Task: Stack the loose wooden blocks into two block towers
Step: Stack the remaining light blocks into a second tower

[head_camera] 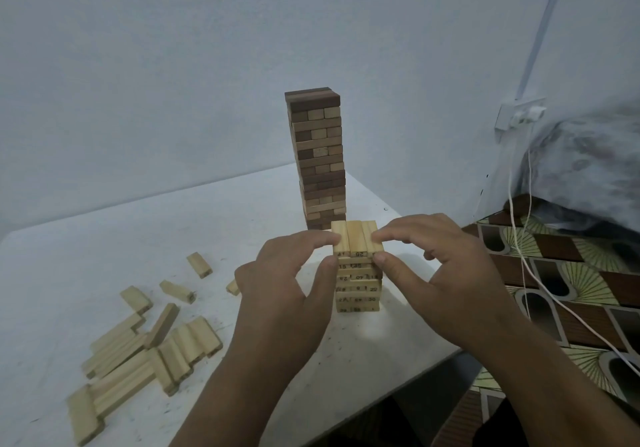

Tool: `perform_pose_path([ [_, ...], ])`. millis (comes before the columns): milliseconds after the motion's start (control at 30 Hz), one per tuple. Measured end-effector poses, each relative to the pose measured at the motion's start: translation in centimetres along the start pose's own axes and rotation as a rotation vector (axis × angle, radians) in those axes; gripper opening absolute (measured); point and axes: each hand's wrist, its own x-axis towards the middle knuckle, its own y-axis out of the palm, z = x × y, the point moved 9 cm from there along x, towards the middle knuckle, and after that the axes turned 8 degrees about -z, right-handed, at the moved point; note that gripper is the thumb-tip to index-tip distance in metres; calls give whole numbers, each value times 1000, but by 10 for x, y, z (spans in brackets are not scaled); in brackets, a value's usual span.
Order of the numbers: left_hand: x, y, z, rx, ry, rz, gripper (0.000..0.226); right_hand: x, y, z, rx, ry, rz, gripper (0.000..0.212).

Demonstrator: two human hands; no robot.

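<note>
A short tower of pale numbered blocks [357,275] stands near the table's right front corner. Its top layer [356,240] has three blocks side by side. My left hand [287,284] pinches the left side of that top layer between forefinger and thumb. My right hand [436,273] pinches the right side the same way. Behind it rises a tall finished tower of dark and light blocks [318,159]. A pile of loose pale blocks [145,349] lies at the front left.
The white table [173,225] ends close to the right of the short tower. A few single blocks [199,264] lie apart from the pile. White cables [523,256] hang at the right over a patterned floor. A wall socket [519,114] sits above.
</note>
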Motion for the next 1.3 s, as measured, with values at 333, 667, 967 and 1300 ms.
perform_pose_path([
  [333,0,1,2,5,-26,17,25,1,-1,6,-47,-4,-105,17],
  [667,0,0,0,-3,-16,22,21,2,1,4,-63,4,-90,21],
  [967,-1,0,-1,10,-9,32,23,2,0,5,-77,3,-92,24],
  [1300,-1,-48,12,26,18,-78,16,2,-8,54,-9,-169,-216,18],
])
